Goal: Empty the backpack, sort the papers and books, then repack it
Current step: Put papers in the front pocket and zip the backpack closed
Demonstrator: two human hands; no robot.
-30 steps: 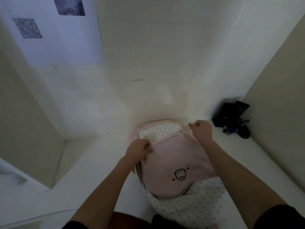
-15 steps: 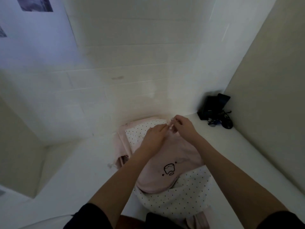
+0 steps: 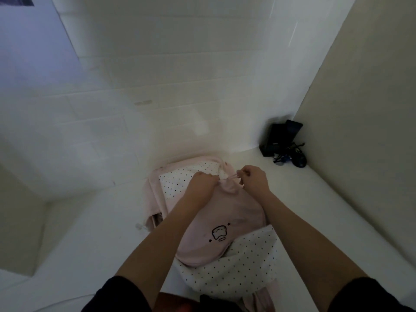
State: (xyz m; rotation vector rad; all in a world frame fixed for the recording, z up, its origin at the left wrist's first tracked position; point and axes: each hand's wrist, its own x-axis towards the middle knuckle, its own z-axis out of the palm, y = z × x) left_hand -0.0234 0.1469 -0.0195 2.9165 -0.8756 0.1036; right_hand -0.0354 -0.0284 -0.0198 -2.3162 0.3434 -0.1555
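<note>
Pink backpack [image 3: 216,224] laid flat on white table [image 3: 337,210], top end toward wall. Gathered fabric at top clutched by left hand [image 3: 201,182] — fingers curled round it. Thin pink cord [image 3: 233,176] pinched by right hand [image 3: 255,179], just beside. Black devices [image 3: 281,141] seen in far right corner — well apart.

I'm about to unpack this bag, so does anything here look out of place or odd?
Nothing looks damaged or spilled. The pink backpack lies on the white table, both hands pinching at its top: left hand, right hand. Only a tangle of dark gear sits in the far right corner.
</note>
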